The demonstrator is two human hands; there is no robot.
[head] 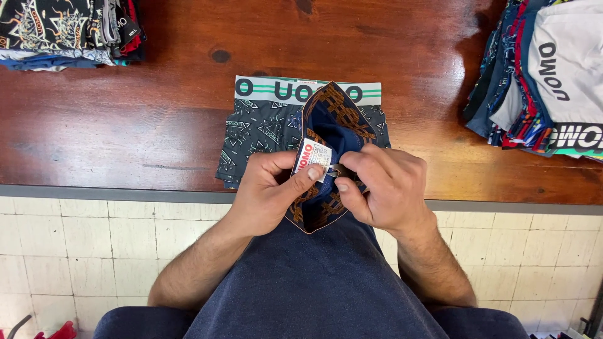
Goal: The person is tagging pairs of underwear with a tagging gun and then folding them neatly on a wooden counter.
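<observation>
A navy pair of underwear with a brown patterned waistband is held up over the table's near edge. My left hand pinches its small white and red label with the thumb on top. My right hand grips the waistband right beside the label, fingers curled. Beneath it a dark grey patterned pair of underwear with a white and green waistband lies flat on the brown wooden table.
A stack of folded patterned garments sits at the table's far left corner. A bigger heap of colourful underwear lies at the right. White floor tiles show below the table edge, with red objects at bottom left.
</observation>
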